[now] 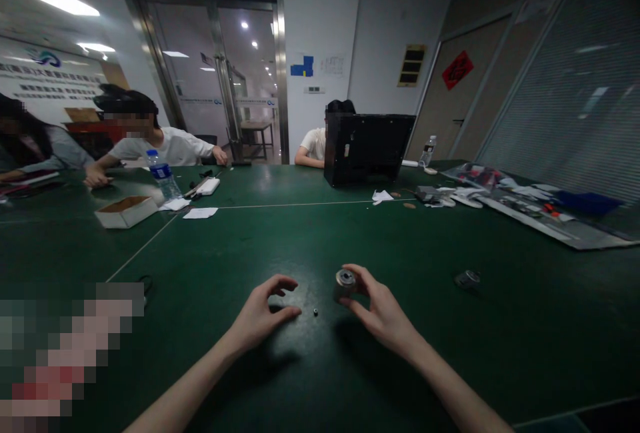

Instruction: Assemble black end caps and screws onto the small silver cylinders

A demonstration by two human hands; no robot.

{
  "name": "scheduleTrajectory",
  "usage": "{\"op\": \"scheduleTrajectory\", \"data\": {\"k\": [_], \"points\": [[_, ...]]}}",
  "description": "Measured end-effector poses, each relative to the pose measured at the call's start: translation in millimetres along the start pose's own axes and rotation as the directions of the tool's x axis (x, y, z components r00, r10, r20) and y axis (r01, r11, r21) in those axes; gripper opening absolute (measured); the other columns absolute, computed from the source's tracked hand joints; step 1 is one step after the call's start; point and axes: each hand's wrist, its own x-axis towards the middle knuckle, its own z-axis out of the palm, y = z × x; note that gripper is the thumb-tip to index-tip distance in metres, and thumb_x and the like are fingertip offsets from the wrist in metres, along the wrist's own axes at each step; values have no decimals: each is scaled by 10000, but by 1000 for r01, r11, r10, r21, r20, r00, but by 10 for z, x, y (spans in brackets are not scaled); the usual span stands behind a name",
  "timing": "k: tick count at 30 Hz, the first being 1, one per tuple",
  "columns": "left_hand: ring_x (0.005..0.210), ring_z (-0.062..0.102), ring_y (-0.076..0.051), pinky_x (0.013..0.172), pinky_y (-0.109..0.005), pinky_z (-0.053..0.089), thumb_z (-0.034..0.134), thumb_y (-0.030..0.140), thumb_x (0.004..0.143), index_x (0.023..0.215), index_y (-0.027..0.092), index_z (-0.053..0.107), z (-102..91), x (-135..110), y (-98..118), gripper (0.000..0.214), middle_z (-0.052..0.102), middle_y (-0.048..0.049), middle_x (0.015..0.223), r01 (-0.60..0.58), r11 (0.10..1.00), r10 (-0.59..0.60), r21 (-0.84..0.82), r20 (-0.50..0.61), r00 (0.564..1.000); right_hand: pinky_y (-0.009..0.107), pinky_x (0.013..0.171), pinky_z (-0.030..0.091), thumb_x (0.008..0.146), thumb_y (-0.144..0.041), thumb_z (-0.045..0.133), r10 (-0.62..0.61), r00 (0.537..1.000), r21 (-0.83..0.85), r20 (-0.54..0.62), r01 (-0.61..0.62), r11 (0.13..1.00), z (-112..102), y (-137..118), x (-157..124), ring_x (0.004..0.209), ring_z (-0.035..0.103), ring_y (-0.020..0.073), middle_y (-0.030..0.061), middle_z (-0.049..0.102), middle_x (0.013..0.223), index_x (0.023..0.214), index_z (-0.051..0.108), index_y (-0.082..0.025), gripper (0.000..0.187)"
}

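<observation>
My right hand [373,300] grips a small metal cylinder [344,285], which looks like a little motor, between thumb and fingers, with its round end facing up toward me. To its left, my left hand [267,306] hovers over the green table [240,246] with thumb and fingers apart and nothing between them. Between the two hands lies a tiny metal piece [315,312], too small to name for certain. Farther right, a second small metal cylinder [468,279] rests on its side on the table.
A white open box [126,212], a water bottle [163,176] and papers [200,213] stand to the far left. A black case [367,150] is at the back. Parts and bags [530,196] clutter the right. Several other people sit around the table.
</observation>
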Motion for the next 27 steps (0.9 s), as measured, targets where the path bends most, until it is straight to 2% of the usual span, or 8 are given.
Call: {"op": "scheduleTrajectory", "data": {"k": [1, 3, 5, 6, 8, 12, 18, 27], "points": [[1049, 547, -231, 913, -360, 448, 658, 339, 762, 1097, 192, 569, -4, -1, -1, 376, 593, -66, 1156, 5, 1000, -5, 8, 6, 1000, 377, 886, 478, 826, -304, 548, 34, 998, -69, -51, -38, 997, -119, 87, -96, 971, 614, 218, 87, 614, 1131, 1198, 461, -199, 397], [1051, 545, -232, 918, -370, 446, 638, 361, 777, 1100, 192, 566, -9, -2, -1, 372, 589, -67, 1156, 6, 1000, -6, 21, 14, 1000, 379, 733, 531, 843, -386, 498, 145, 976, -195, -165, -177, 965, -379, 326, -316, 787, 642, 215, 111, 611, 1132, 1195, 492, -194, 400], [1051, 543, -236, 914, -376, 449, 624, 374, 785, 1099, 191, 564, -10, -1, -6, 368, 586, -71, 1153, 3, 999, -3, 32, 17, 1000, 367, 578, 533, 824, -472, 482, 276, 909, -266, -313, -363, 893, -659, 612, -551, 579, 602, 180, 139, 606, 1133, 1219, 479, -174, 495], [1049, 543, -238, 907, -377, 453, 619, 377, 788, 1096, 190, 564, -8, 0, -11, 365, 586, -73, 1149, 3, 999, -3, 36, 18, 1000, 368, 562, 529, 802, -505, 488, 313, 861, -298, -401, -446, 844, -802, 753, -663, 571, 598, 185, 152, 606, 1125, 1214, 483, -156, 540], [1048, 542, -239, 900, -376, 457, 614, 390, 793, 1096, 192, 561, -5, 4, -25, 366, 583, -73, 1150, -4, 999, 4, 48, 17, 1000, 377, 643, 532, 747, -556, 515, 324, 786, -357, -526, -550, 755, -1077, 1002, -865, 744, 633, 250, 164, 619, 1070, 1181, 510, -125, 611], [1044, 545, -236, 896, -375, 461, 602, 393, 804, 1101, 199, 556, 3, 16, -45, 357, 578, -68, 1155, 1, 998, -2, 69, 20, 1000, 389, 644, 524, 726, -612, 451, 396, 677, -355, -620, -693, 628, -1481, 1323, -1137, 827, 635, 299, 173, 632, 1006, 1189, 508, -105, 690], [1021, 558, -240, 885, -377, 473, 590, 399, 801, 1072, 200, 564, 6, 28, -39, 337, 591, -71, 1132, -5, 998, 4, 65, 12, 1000, 425, 668, 516, 730, -620, 402, 458, 602, -329, -654, -772, 544, -1693, 1577, -1272, 827, 639, 329, 190, 640, 971, 1244, 469, -84, 746], [1015, 556, -230, 872, -356, 476, 572, 402, 814, 1078, 195, 562, -25, 3, 4, 336, 587, -76, 1149, 6, 996, -8, 88, 16, 1000, 437, 703, 524, 756, -609, 404, 505, 570, -303, -648, -801, 516, -1786, 1695, -1279, 882, 629, 352, 219, 580, 1116, 1367, 311, -75, 817]]}}
